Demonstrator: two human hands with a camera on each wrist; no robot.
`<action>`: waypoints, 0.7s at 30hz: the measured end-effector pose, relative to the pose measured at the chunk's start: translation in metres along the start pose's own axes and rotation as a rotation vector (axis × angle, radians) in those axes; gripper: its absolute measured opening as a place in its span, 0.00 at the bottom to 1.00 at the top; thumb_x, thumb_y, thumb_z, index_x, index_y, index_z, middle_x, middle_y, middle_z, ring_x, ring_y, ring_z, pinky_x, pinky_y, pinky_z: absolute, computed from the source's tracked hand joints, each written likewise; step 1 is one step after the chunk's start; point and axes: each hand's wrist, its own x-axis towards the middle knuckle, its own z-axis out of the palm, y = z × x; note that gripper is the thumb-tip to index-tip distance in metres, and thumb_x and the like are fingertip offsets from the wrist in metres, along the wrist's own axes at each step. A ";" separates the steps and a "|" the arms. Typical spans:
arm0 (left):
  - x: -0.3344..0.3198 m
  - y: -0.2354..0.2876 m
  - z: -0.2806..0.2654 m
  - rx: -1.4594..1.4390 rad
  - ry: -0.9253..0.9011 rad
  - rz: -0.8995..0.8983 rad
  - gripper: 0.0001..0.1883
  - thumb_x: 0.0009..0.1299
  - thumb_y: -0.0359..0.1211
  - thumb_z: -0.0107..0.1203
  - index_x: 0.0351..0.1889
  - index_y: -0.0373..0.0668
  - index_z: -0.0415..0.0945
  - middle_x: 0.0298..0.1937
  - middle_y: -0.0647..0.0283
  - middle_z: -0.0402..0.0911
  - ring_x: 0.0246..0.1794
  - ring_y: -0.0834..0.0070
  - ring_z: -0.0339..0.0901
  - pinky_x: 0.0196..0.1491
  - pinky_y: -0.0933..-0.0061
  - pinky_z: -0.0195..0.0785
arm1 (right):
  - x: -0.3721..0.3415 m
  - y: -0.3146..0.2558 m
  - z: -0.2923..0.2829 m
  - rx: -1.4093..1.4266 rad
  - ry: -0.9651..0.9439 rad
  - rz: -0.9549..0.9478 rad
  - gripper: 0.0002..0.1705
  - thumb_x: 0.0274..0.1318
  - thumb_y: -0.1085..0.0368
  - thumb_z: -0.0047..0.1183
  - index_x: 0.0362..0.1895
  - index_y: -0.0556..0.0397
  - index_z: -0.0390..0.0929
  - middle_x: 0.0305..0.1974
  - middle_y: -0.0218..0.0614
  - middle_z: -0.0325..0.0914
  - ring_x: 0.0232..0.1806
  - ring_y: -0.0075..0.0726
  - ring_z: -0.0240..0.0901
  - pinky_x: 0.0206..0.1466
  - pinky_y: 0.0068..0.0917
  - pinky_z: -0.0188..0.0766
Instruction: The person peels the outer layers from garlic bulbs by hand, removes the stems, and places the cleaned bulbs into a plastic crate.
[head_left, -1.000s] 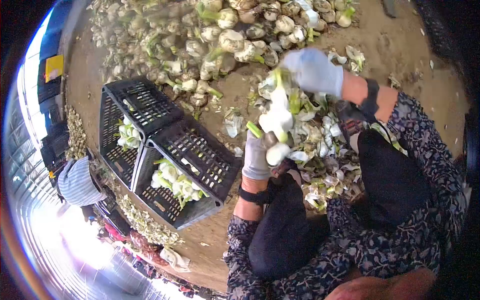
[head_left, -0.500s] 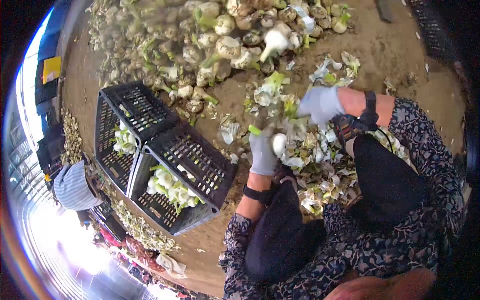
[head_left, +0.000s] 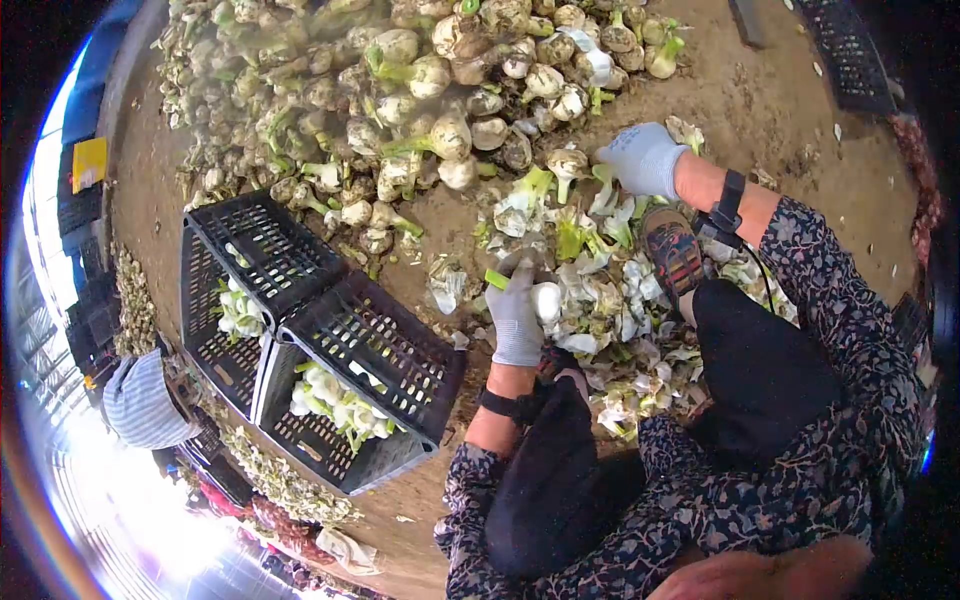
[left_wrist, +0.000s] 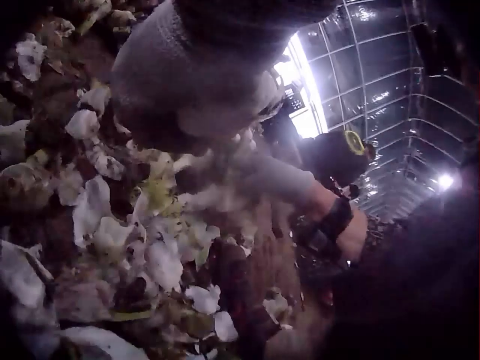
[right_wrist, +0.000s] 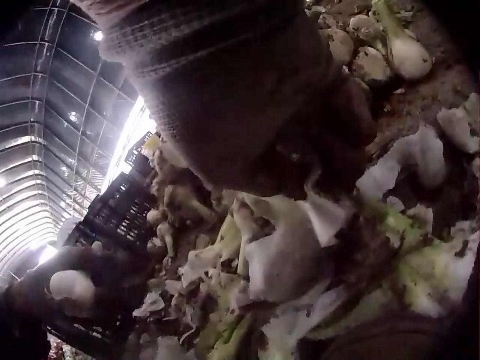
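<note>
My left hand (head_left: 516,322), in a pale knit glove, grips a garlic bulb (head_left: 547,301). Its white round side shows at the right of the fist, and a cut green stem (head_left: 496,279) pokes out at the upper left. In the right wrist view the same bulb (right_wrist: 71,286) shows bright in the far hand. My right hand (head_left: 642,162), also gloved, is low at the near edge of the garlic pile, close to a soil-stained bulb (head_left: 567,164). Loose white peel (right_wrist: 281,251) lies under it in the right wrist view; its fingertips are hidden, so I cannot tell what they hold.
A large heap of unpeeled garlic (head_left: 330,130) spreads across the ground ahead. Peelings (head_left: 620,300) cover the ground between my feet, around a shoe (head_left: 672,250). Two black crates (head_left: 370,340) lie tipped at left with peeled garlic (head_left: 340,405) inside. Another crate (head_left: 850,60) stands far right.
A white bulb with a stem, first between my hands and then over the heap's near edge, is gone from view. My right hand has moved toward the heap; the left keeps its bulb.
</note>
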 end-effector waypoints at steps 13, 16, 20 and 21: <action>0.012 -0.005 0.011 0.086 -0.113 -0.024 0.15 0.68 0.29 0.51 0.53 0.36 0.73 0.39 0.61 0.80 0.32 0.77 0.78 0.34 0.77 0.73 | 0.041 -0.025 0.027 0.270 0.309 -0.059 0.35 0.45 0.48 0.58 0.56 0.51 0.70 0.45 0.48 0.74 0.48 0.52 0.74 0.49 0.42 0.71; 0.011 -0.002 0.009 0.147 -0.149 0.124 0.22 0.67 0.28 0.53 0.60 0.36 0.67 0.43 0.62 0.78 0.39 0.78 0.75 0.40 0.78 0.71 | 0.040 -0.026 0.020 0.347 0.183 -0.053 0.34 0.42 0.45 0.57 0.51 0.54 0.73 0.43 0.51 0.77 0.47 0.52 0.75 0.49 0.42 0.71; -0.004 0.018 0.017 0.191 -0.299 0.308 0.37 0.66 0.26 0.54 0.72 0.39 0.50 0.54 0.59 0.72 0.50 0.76 0.72 0.50 0.77 0.69 | 0.004 -0.046 -0.001 0.543 0.091 -0.156 0.35 0.38 0.43 0.59 0.48 0.54 0.75 0.41 0.51 0.79 0.46 0.56 0.75 0.50 0.41 0.71; -0.004 0.019 0.016 0.182 -0.354 0.378 0.38 0.65 0.27 0.53 0.73 0.38 0.47 0.58 0.59 0.72 0.46 0.80 0.73 0.46 0.77 0.70 | 0.003 -0.051 0.000 0.522 0.080 -0.144 0.38 0.38 0.45 0.61 0.53 0.54 0.74 0.44 0.53 0.77 0.48 0.56 0.74 0.51 0.40 0.71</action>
